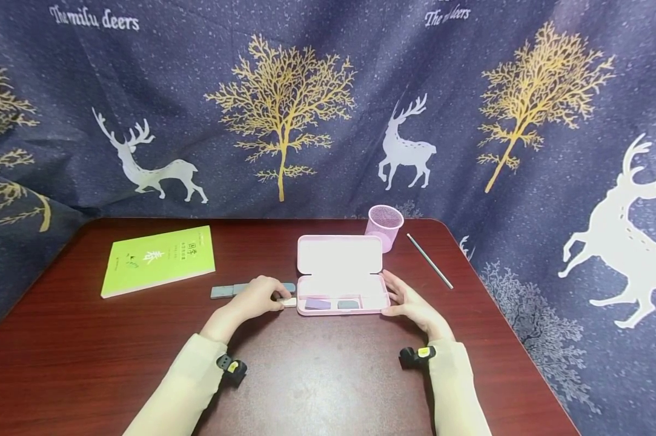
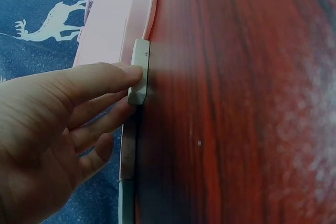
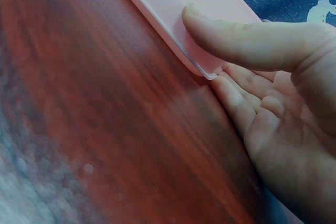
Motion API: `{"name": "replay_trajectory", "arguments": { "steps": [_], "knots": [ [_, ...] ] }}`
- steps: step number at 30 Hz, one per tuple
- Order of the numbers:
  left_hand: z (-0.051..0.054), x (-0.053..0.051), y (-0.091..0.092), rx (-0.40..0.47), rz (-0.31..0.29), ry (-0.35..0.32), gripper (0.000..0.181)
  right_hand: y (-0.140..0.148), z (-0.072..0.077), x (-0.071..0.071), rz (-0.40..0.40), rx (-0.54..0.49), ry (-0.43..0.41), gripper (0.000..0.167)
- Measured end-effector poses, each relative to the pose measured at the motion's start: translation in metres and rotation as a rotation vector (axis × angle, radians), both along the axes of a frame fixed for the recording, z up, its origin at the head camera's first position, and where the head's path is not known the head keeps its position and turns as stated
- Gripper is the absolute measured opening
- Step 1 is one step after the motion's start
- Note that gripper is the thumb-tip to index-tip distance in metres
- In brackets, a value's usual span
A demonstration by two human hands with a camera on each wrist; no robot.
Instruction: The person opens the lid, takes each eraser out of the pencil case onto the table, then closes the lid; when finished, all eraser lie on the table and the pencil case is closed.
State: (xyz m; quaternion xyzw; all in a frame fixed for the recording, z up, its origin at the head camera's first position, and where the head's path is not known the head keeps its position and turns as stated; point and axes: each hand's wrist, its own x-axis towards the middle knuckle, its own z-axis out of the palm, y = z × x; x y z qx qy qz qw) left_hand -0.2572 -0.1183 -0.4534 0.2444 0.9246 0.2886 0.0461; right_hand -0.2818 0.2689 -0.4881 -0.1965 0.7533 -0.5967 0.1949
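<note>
A pink pencil case [image 1: 343, 294] lies with its lid [image 1: 340, 255] raised, pale inside. In its front compartment sit a purple block [image 1: 318, 304] and a grey-green block [image 1: 348, 304]. My left hand [image 1: 259, 297] pinches a small off-white eraser [image 2: 138, 72] between thumb and fingers, close against the case's left end. With thumb and fingers, my right hand [image 1: 408, 301] holds the case's right end; in the right wrist view the thumb [image 3: 236, 38] lies over the corner. Behind my left hand is a long flat grey-blue strip [image 1: 222, 292], partly covered by that hand.
A green book [image 1: 159, 260] lies at the left back of the dark red table [image 1: 115, 363]. Behind the case stands a pink mesh pen cup [image 1: 384, 227], and a thin green pencil [image 1: 430, 261] lies to the right. A patterned blue cloth [image 1: 328, 121] hangs behind.
</note>
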Motion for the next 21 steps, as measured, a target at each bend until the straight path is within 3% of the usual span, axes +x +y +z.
{"name": "replay_trajectory", "arguments": {
  "steps": [11,21],
  "knots": [
    [0.007,0.001,0.007,0.052,0.034,0.021,0.022,0.000,0.000,0.001,-0.007,0.004,-0.011,0.098],
    [0.010,-0.001,0.046,0.097,0.054,0.103,0.022,0.000,0.001,0.002,-0.008,0.013,-0.007,0.098]
  ]
}}
